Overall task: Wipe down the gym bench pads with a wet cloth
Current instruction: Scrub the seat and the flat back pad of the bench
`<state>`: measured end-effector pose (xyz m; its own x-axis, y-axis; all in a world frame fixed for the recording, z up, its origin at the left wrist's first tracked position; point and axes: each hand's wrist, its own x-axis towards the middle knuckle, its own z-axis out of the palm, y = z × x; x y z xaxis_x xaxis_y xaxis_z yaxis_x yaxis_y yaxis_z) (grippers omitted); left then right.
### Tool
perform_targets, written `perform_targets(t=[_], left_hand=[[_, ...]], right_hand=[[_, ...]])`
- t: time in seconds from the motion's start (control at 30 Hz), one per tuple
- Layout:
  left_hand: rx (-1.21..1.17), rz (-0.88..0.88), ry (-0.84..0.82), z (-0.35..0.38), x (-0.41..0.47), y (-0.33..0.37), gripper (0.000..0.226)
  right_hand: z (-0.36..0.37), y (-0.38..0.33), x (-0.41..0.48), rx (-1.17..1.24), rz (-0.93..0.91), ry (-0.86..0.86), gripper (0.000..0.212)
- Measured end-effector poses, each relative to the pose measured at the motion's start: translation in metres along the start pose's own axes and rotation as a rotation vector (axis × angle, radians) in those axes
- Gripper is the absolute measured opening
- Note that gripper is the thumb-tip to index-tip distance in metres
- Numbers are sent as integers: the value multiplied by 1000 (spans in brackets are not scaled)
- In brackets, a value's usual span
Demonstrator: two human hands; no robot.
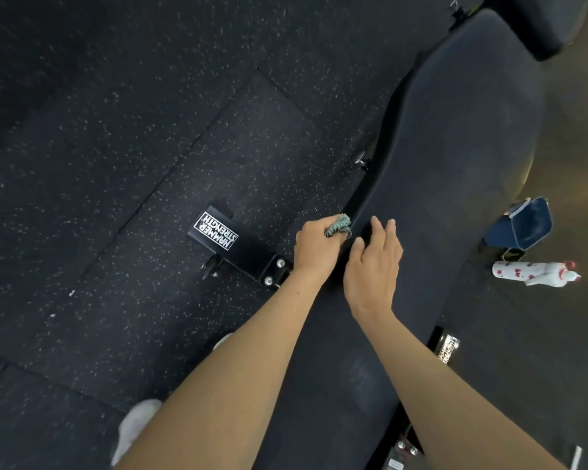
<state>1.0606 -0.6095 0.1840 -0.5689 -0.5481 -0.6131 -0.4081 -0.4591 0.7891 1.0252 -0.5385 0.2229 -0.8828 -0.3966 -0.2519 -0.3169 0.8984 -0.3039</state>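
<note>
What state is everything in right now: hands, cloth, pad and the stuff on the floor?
left hand, grips the cloth
cloth, bunched, at the bench pad left edge
right hand, open, fingers straight, on the pad
bench pad, wet or dry cannot tell
blue bag, standing on the floor, top open
bottle, lying on its side
</note>
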Motion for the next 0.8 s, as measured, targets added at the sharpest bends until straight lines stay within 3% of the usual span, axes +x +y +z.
perform_targets(t=[0.3, 0.53, 0.8], left_hand=[[-12, 13, -140, 0, 33, 13, 36], [-14, 12, -264, -28, 8, 1, 42], [-22, -29, -142, -27, -27, -12, 43]], right_hand=[[6, 0, 24, 8, 138, 52, 49], [4, 3, 21, 0, 147, -40, 53], [15, -3, 19, 81, 179, 43, 54]])
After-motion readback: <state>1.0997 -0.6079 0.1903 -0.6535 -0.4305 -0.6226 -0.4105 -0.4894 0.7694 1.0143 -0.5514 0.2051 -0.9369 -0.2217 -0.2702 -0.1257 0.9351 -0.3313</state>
